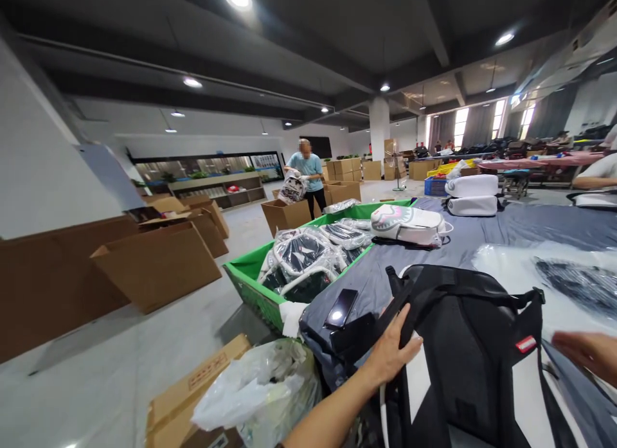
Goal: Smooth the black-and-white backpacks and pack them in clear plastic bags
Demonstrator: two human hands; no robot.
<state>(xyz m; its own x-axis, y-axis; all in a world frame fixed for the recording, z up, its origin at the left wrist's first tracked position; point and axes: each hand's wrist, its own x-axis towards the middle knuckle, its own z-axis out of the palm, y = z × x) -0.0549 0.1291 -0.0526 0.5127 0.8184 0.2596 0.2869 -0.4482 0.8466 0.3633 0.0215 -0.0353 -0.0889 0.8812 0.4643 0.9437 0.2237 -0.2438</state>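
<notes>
A black and white backpack (467, 345) lies back panel up on the grey-covered table in front of me, with a small red label near its right strap. My left hand (393, 355) is closed on the left shoulder strap, its thumb over a white panel. To the right of the bag is my right hand (588, 351), slightly blurred, fingers stretched out with nothing in them. Beyond it lies a clear plastic bag (501, 258) with something dark in it. A phone (342, 308) rests at the table's left edge.
A green bin (255, 294) of plastic-wrapped backpacks (303, 252) adjoins the table. White backpacks (409, 224) sit farther back. Cardboard boxes (159, 261) and a plastic sack (265, 390) stand on the left. A person (306, 171) holds a backpack over a box; another person's arm shows far right.
</notes>
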